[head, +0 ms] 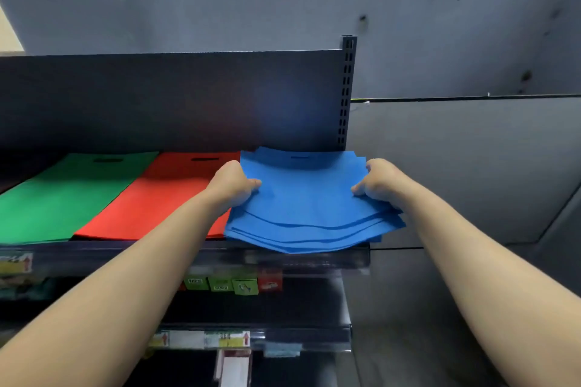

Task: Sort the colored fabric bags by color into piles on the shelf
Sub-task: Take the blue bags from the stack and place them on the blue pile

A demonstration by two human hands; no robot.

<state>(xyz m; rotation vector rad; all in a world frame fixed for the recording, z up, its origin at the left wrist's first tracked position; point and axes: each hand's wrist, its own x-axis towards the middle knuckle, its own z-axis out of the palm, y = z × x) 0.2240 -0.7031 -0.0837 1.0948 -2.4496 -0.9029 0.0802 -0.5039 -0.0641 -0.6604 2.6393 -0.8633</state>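
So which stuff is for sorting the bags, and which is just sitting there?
For the job: blue bags, gripped by the left hand and right hand; red bags; green bags; the shelf under them.
Just there: coloured labels lower down; slotted post; grey wall.

Dim, cool light, soft overall blur, wide-angle bending at edges, lower price labels smeared

On the shelf three bag piles lie side by side before the back panel: left pile, middle pile touching it, and right pile by the upright, overhanging the front edge, with the left hand gripping its left side, the right hand its right.
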